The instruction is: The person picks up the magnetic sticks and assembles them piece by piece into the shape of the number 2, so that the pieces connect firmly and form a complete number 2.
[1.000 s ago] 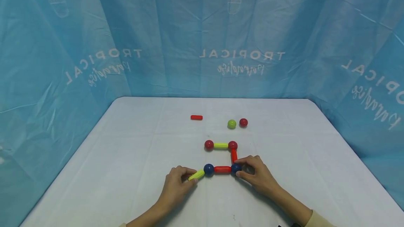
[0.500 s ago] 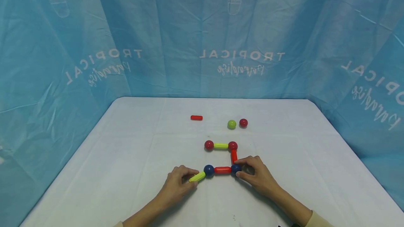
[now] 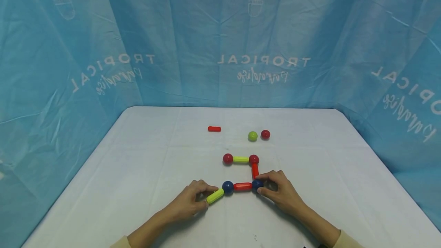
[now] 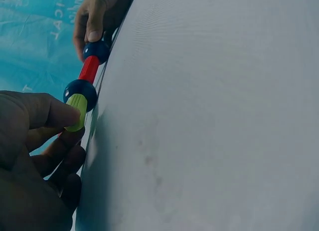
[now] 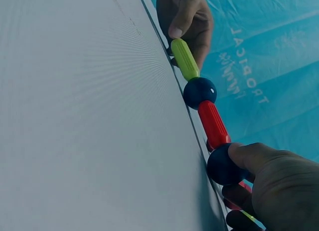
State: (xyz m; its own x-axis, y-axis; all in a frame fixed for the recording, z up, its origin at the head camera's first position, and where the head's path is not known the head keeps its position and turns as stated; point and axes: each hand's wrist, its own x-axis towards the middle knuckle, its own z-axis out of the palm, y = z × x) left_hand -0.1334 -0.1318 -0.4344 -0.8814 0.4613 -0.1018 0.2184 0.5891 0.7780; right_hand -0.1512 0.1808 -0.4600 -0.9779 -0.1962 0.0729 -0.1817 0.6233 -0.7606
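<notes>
My left hand (image 3: 187, 201) pinches the outer end of a yellow-green magnetic rod (image 3: 215, 196). That rod's other end meets a dark blue ball (image 3: 227, 187), and it slants toward the near left. A red rod (image 3: 242, 186) joins this ball to a second blue ball (image 3: 257, 185), which my right hand (image 3: 280, 190) grips between thumb and fingers. From there another red rod (image 3: 255, 171) runs back to a red ball (image 3: 253, 159). A second yellow-green rod (image 3: 240, 159) links it to a further red ball (image 3: 227, 159). In the left wrist view, my thumb lies on the yellow-green rod (image 4: 77, 113).
Behind the joined pieces, a loose red rod (image 3: 214, 129) lies on the white table (image 3: 165, 144). A green ball (image 3: 252, 136) and a red ball (image 3: 265, 134) sit close together to its right. A blue printed curtain (image 3: 193, 49) encloses the back and sides.
My left hand has shifted slightly left and nearer, and the yellow-green rod's held end has swung a little toward the near side. My right hand stays on its blue ball.
</notes>
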